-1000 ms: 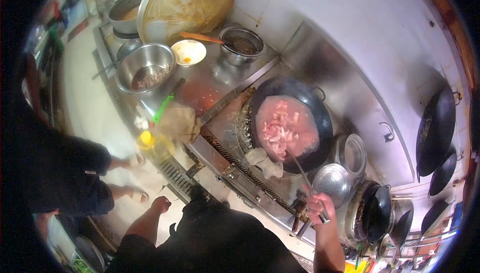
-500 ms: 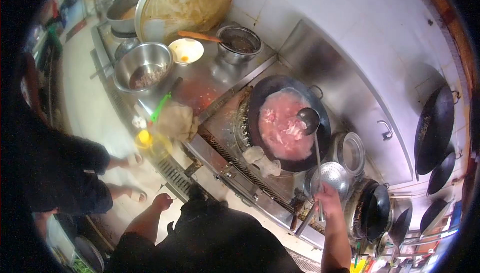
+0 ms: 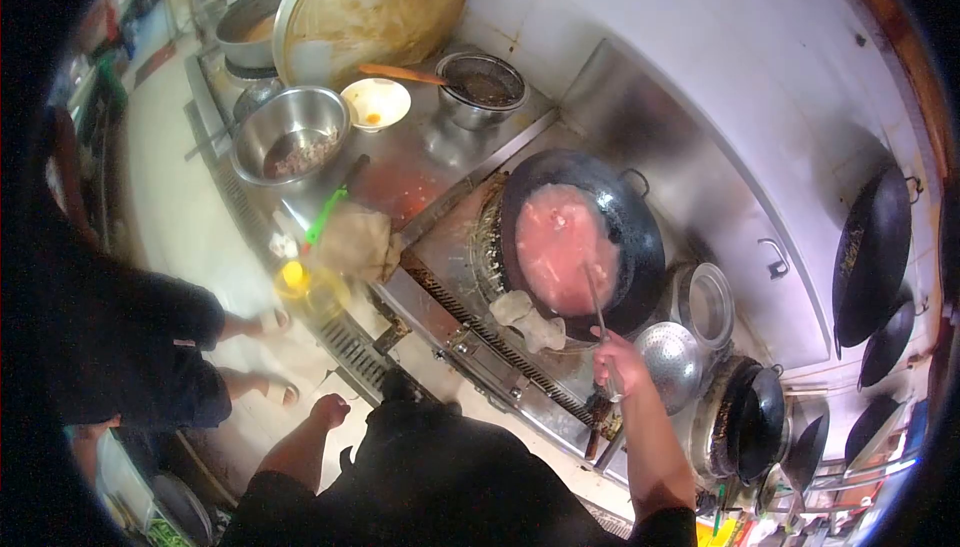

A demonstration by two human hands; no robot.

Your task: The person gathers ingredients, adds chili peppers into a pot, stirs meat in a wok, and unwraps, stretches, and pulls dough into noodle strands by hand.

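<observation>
My right hand [image 3: 620,362] is wrapped round the handle of a long metal ladle [image 3: 594,292]. The ladle's bowl is sunk in pinkish liquid with pale pieces [image 3: 562,247], inside a large black wok [image 3: 635,222] on the stove. A crumpled grey cloth [image 3: 527,321] lies at the wok's near left edge. My left hand [image 3: 330,411] hangs beside my body, away from the counter, with its fingers curled and nothing visible in them. Just right of the wok sits a perforated metal strainer [image 3: 668,367].
A steel bowl with meat pieces [image 3: 290,137], a white bowl [image 3: 376,104], a steel pot [image 3: 484,90] and a large lid [image 3: 375,12] stand at the back left. An oil bottle [image 3: 310,287] stands near the counter edge. Another person [image 3: 150,347] stands at left.
The ladle's bowl has gone from above the wok down into the liquid. My right hand has moved forward and left with it. My left hand has barely moved.
</observation>
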